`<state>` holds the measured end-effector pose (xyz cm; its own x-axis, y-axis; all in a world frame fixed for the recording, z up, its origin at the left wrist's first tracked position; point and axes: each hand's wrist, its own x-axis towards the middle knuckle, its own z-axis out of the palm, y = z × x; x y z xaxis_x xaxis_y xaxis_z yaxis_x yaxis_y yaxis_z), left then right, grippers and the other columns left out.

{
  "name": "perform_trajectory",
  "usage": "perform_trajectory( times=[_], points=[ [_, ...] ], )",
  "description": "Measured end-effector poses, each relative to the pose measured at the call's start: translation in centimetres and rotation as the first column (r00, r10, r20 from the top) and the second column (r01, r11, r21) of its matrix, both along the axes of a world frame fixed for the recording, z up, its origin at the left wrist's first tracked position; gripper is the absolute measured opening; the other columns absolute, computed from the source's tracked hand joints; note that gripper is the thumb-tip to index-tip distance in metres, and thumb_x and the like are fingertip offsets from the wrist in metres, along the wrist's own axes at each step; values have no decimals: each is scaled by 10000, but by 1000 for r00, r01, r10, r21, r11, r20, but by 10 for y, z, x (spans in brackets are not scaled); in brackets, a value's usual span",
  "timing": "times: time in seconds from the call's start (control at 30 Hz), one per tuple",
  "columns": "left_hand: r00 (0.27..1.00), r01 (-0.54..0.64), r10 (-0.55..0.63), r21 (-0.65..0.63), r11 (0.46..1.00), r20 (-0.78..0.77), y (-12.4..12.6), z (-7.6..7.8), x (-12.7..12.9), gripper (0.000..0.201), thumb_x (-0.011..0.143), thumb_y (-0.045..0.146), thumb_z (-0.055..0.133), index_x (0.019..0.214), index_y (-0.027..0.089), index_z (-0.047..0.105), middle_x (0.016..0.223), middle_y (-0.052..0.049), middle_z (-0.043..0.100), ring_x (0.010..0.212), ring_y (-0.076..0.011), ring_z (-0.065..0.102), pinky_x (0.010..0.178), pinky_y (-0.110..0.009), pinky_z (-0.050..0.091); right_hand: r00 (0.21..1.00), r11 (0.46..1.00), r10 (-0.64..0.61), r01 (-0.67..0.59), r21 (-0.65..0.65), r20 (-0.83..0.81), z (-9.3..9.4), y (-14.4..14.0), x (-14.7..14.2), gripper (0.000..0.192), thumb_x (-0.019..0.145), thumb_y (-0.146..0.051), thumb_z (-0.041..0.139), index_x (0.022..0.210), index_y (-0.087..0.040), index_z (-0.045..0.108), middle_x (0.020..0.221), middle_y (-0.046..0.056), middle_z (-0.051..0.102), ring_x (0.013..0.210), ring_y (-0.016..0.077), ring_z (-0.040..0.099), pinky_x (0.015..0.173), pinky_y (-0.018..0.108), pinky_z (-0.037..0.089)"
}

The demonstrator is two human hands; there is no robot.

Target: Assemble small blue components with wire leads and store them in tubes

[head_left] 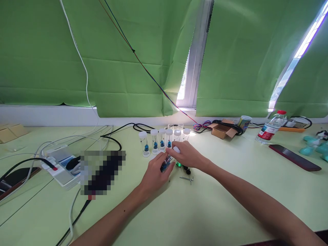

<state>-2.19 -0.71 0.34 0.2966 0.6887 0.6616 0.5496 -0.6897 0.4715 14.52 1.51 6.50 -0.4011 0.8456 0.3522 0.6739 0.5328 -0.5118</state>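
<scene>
Head cam is looking down at a pale green tabletop [217,212] with a row of 6 small clear plastic vials with white caps [164,140] standing near the back, and I'm using that row as the landmark. 4 of them are showing a blue part inside, so those look finished; the 2 at the row's right end look empty as far as I can tell, so I'd guess roughly two-thirds done.

Just in front of the row, both hands are meeting over 1 more clear vial [167,160] lying tilted. The left hand [153,174] is curling around its lower end, where something blue is showing. The right hand [188,156] is pinching the white cap [176,149] at its top end. Whether the cap is fully on, can't tell.

Right of the hands, in front of the row, a small metal hex key [187,178], a green bit [178,164] and a black bit [187,169] are lying loose.
</scene>
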Motion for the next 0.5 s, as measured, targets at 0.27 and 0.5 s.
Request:
perform_trajectory(
  times=[0.27, 0.5],
  points=[
    [1000, 25, -25, -11, 1000, -13, 2, -4, -2, 228, 902, 265, 554, 1116, 194, 591, 908, -45, 643, 803, -160, 597, 700, -272, 468, 995, 998, -62, 60, 17, 78, -4, 0, -1, 393, 914, -467, 456, 630, -201, 398, 529, -30, 404, 511, 115, 317, 519, 252, 218],
    [999, 44, -44, -37, 998, -21, 2, -4, -1, 240, 909, 265, 540, 1137, 203, 588, 982, -47, 664, 867, -163, 608, 777, -286, 485, 991, 996, -85, 81, 36, 106, -7, 1, -2, 370, 911, -404, 452, 616, -200, 362, 514, -35, 368, 499, 114, 294, 519, 252, 205]
  ],
)
